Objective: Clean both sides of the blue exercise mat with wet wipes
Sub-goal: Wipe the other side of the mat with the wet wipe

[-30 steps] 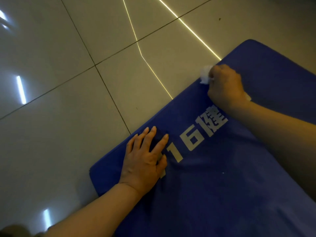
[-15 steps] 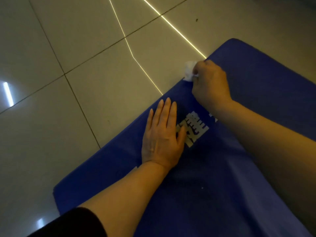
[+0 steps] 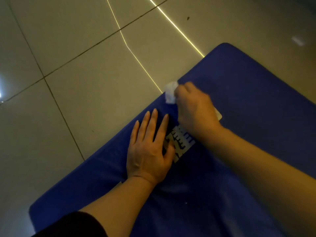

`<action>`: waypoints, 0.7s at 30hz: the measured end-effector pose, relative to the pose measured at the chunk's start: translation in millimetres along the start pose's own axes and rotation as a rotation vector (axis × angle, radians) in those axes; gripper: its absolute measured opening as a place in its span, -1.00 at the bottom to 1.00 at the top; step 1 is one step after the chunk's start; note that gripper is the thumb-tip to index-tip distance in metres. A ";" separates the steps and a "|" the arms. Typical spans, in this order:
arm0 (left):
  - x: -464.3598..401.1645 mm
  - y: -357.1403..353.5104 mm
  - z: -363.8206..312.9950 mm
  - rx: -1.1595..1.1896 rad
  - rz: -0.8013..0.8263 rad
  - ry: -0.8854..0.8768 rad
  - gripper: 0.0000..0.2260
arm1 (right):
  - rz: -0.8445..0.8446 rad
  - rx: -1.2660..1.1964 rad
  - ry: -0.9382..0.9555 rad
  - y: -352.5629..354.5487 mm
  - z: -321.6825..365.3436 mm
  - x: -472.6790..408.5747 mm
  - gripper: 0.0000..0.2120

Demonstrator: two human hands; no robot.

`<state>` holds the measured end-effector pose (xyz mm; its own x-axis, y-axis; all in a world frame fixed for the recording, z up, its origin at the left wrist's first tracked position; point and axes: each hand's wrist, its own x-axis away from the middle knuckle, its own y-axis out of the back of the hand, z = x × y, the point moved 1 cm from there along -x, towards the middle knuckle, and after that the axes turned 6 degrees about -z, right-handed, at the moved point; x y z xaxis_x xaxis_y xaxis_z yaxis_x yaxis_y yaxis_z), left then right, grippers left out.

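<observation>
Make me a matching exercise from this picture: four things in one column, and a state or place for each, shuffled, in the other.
1. left hand
2. right hand
3. wet wipe
4. blue mat

A. lies on the tiled floor
B. bunched at the mat's edge
C. pressed flat, fingers straight
D. curled round the white wipe

Pairs: 1-C, 2-D, 3-B, 4-A
</observation>
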<state>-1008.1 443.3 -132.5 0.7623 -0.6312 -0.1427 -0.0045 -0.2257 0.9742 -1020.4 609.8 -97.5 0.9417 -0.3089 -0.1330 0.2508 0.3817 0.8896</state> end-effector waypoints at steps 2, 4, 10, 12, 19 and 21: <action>0.3 1.0 1.2 -0.001 0.000 -0.003 -0.45 | 0.069 -0.027 0.098 0.9 1.2 6.0 -0.77; 0.6 0.4 1.0 0.006 0.004 0.000 -0.45 | 0.016 0.023 0.078 8.9 -19.3 -12.8 -0.84; -0.7 2.2 1.2 0.003 0.003 0.002 -0.47 | -0.116 0.047 -0.193 8.3 -29.7 -35.6 -0.88; -1.7 2.9 0.9 -0.008 0.025 0.004 -0.47 | -0.012 -0.014 -0.033 1.7 -14.0 -16.7 -0.86; -2.4 5.0 1.9 -0.010 0.066 0.001 -0.45 | -0.159 0.066 -0.175 19.1 -55.8 -53.0 -0.93; -1.5 5.4 1.4 -0.008 0.071 0.005 -0.45 | -0.209 0.035 -0.268 14.1 -48.5 -48.9 -0.88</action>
<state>-1010.2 442.1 -127.2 0.7638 -0.6414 -0.0724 -0.0536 -0.1747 0.9832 -1052.1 672.5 -99.6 0.7771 -0.5971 -0.1989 0.4204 0.2572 0.8701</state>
